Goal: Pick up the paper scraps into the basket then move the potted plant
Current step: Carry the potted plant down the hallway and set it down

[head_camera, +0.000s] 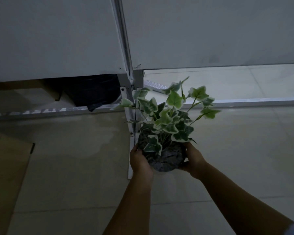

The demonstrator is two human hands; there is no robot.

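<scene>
the potted plant (163,141) was held above the floor (75,167), just in front of a white metal post (131,133). the left hand (140,162) and right hand (193,159) cupped its pot from either side, fingers wrapped firmly around it. it seemed best to keep the pot level, leaves clear of the post.

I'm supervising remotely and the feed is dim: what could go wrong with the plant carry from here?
The left hand and right hand only cup the round dark pot at its sides, so it could slip. The ivy leaves reach toward the metal frame post and may snag.
</scene>
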